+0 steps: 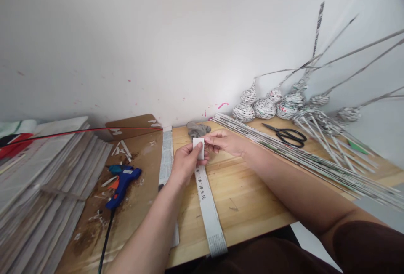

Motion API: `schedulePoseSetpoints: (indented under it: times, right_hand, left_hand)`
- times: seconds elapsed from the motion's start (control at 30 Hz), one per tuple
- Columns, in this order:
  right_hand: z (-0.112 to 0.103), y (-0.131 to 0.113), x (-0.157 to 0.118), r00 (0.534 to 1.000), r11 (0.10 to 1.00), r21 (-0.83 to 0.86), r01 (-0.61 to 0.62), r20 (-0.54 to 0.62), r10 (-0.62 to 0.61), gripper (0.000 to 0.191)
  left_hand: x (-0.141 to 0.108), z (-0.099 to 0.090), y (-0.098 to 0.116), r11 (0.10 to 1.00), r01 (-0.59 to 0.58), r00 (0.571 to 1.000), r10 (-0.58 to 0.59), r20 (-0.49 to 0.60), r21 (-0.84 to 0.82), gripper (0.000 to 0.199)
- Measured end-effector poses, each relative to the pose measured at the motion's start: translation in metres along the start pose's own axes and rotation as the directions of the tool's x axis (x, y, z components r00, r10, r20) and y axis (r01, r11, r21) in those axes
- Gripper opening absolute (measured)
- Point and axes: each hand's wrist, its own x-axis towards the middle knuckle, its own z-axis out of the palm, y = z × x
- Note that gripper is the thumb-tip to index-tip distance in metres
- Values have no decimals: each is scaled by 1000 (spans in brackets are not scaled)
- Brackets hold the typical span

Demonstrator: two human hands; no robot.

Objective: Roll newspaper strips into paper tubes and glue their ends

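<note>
Between the thumb and fingers of my left hand [188, 158] is a small white rectangular piece [198, 147], held upright. Its kind is not clear; it may be folded paper. My right hand [222, 142] is closed, thumb and fingertips together at the piece's upper right edge. Whether they grip that edge or something smaller is hidden. Below my left hand a newspaper strip [208, 211] with printed characters runs towards the table's front edge; its upper end disappears behind the hand. Just beyond my hands lies a crumpled grey cloth [198, 129].
Left are a blue glue gun [123, 185] on stained cardboard [142, 164], more newspaper strips [166, 156] and a tall paper stack [59, 177]. Right are long rolled paper sticks [284, 152], black scissors [285, 134] and several woven paper gourds [265, 107] against the wall, long stems sticking out.
</note>
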Motion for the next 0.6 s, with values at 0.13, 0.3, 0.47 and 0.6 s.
schedulePoseSetpoints:
  times: [0.13, 0.3, 0.47, 0.6]
  right_hand:
    - [0, 4, 1, 999, 999, -41, 35, 11, -35, 37]
    - [0, 4, 3, 999, 999, -47, 24, -46, -26, 32]
    - [2, 1, 3, 998, 1000, -1, -13, -59, 13, 29]
    - [5, -1, 3, 990, 1000, 4, -18, -137, 19, 29]
  left_hand:
    - [1, -1, -3, 1000, 5, 1000, -5, 9, 11, 38]
    - [1, 0, -4, 1000, -1, 999, 1, 40, 10, 37]
    - [-1, 1, -2, 1000, 8, 999, -8, 48, 9, 34]
    - [-3, 3, -2, 1000, 8, 998, -8, 54, 4, 30]
